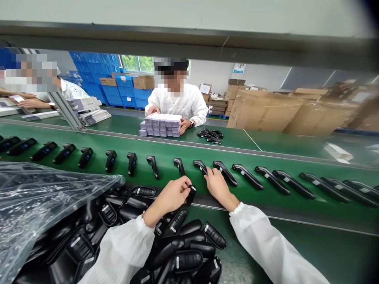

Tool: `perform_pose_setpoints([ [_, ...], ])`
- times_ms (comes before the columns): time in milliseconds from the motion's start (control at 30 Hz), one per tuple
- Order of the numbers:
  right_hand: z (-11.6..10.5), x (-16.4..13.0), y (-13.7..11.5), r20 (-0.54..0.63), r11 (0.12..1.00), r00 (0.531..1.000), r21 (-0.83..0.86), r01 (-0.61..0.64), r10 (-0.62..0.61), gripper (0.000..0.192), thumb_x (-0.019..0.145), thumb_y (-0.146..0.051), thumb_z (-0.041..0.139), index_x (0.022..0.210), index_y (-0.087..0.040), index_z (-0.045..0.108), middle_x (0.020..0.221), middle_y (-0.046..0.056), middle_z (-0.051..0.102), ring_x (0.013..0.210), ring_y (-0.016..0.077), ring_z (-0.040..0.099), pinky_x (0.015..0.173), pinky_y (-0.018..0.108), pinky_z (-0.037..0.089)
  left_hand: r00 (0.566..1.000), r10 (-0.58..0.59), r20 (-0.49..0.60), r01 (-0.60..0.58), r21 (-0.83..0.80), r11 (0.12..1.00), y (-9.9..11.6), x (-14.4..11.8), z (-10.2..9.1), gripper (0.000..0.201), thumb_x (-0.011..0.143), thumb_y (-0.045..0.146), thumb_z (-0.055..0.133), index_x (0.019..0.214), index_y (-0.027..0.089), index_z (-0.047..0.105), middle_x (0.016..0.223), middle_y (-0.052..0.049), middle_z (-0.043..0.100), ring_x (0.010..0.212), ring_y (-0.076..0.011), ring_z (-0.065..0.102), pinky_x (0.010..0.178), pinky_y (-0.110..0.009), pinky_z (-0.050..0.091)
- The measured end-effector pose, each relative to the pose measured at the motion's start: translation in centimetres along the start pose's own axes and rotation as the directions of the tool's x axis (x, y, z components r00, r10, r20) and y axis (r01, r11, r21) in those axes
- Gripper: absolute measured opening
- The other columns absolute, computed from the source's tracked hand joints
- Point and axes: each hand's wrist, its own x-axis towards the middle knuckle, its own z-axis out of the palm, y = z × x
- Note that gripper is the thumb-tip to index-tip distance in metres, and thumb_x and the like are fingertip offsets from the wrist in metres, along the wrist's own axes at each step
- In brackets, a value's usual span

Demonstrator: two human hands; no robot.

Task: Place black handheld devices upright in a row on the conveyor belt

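Note:
My left hand (173, 195) grips a black handheld device (190, 195) at the near edge of the green conveyor belt (266, 197). My right hand (217, 184) rests on the belt with its fingertips on another black device (201, 167) in the row. A long row of black devices (248, 176) lies across the belt from left to right. A pile of the same black devices (177, 252) sits under my left forearm.
A crumpled clear plastic bag (35, 197) covers the pile's left side. Across the belt a person in a white coat holds a stack of light purple boxes (161, 124), with a few black parts (211, 135) beside them. Cardboard cartons (266, 108) stand at right, blue crates (97, 75) behind.

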Motion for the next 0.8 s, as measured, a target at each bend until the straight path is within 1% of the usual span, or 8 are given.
perform_pose_setpoints([
  [100,-2.1,-0.4,-0.8,-0.040,0.914,0.996,0.396,0.093,-0.084,0.038,0.098,-0.031,0.045,0.132,-0.017,0.055,0.128,0.016,0.056,0.117,0.0279,0.053,0.101,0.045,0.043,0.999,0.013,-0.033,-0.021,-0.265,0.964,-0.6,0.5,-0.8,0.012,0.089,0.026,0.042,0.097,0.021,0.048,0.090,-0.004,0.066,0.079,-0.0149,0.065,0.073,-0.028,0.053],
  [167,-3.5,-0.7,-1.9,0.082,0.705,0.969,0.700,0.109,-0.232,0.037,0.096,-0.037,0.049,0.129,-0.023,0.058,0.126,0.010,0.059,0.113,0.0229,0.056,0.098,0.040,0.047,0.999,0.031,-0.018,-0.036,-0.462,0.886,-0.8,0.5,-1.0,0.009,0.085,0.025,0.048,0.093,0.020,0.049,0.099,-0.004,0.064,0.089,-0.0154,0.065,0.082,-0.031,0.053],
  [267,-4.7,-0.9,-3.5,0.255,0.484,0.886,0.874,-0.041,-0.386,0.038,0.088,-0.041,0.063,0.121,-0.024,0.063,0.115,0.006,0.063,0.100,0.0186,0.059,0.091,0.034,0.049,0.998,0.069,-0.012,-0.063,-0.596,0.801,-0.9,0.5,-1.0,0.010,0.083,0.023,0.051,0.092,0.020,0.053,0.101,-0.003,0.059,0.090,-0.0155,0.063,0.084,-0.032,0.054],
  [400,-4.6,-0.6,-4.6,0.378,0.393,0.848,0.892,-0.225,-0.372,0.036,0.075,-0.039,0.076,0.105,-0.019,0.068,0.089,0.001,0.061,0.082,0.0150,0.056,0.079,0.030,0.048,0.993,0.086,-0.083,-0.109,-0.331,0.937,-0.9,0.2,-1.5,0.015,0.086,0.022,0.046,0.093,0.020,0.059,0.099,-0.003,0.055,0.079,-0.0147,0.063,0.073,-0.028,0.054],
  [533,-3.4,-0.1,-4.2,0.418,0.321,0.884,0.883,-0.341,-0.210,0.032,0.063,-0.037,0.082,0.082,-0.019,0.063,0.074,-0.003,0.053,0.071,0.0142,0.055,0.065,0.028,0.046,0.993,0.039,-0.113,-0.018,0.178,0.984,0.2,-0.8,-2.6,0.021,0.092,0.026,0.042,0.108,0.022,0.055,0.100,-0.005,0.061,0.081,-0.0205,0.064,0.073,-0.033,0.051],
  [600,-2.7,0.2,-3.6,0.394,0.372,0.914,0.866,-0.335,-0.093,0.029,0.065,-0.036,0.079,0.078,-0.019,0.060,0.073,-0.004,0.052,0.067,0.0141,0.054,0.060,0.027,0.044,0.999,-0.002,-0.039,0.017,0.389,0.921,1.0,-1.7,-2.8,0.023,0.093,0.029,0.043,0.113,0.021,0.053,0.103,-0.008,0.065,0.084,-0.0260,0.066,0.072,-0.037,0.051],
  [733,-1.2,0.8,-2.3,0.247,0.730,0.968,0.653,-0.203,0.048,0.015,0.077,-0.029,0.067,0.088,-0.020,0.065,0.092,0.002,0.062,0.069,0.0146,0.057,0.071,0.030,0.047,0.970,-0.078,0.229,-0.064,0.554,0.830,2.1,-3.2,-1.4,0.025,0.079,0.031,0.065,0.099,0.016,0.062,0.096,-0.014,0.069,0.087,-0.0378,0.067,0.073,-0.046,0.052],
  [800,-0.4,0.9,-2.1,0.196,0.874,0.980,0.469,-0.125,0.035,0.028,0.083,-0.022,0.060,0.110,-0.019,0.064,0.108,0.008,0.062,0.083,0.0189,0.061,0.082,0.033,0.047,0.961,-0.075,0.265,-0.083,0.538,0.839,2.1,-3.4,-0.4,0.019,0.076,0.021,0.064,0.094,0.015,0.063,0.093,-0.015,0.070,0.086,-0.0377,0.068,0.073,-0.045,0.052],
])
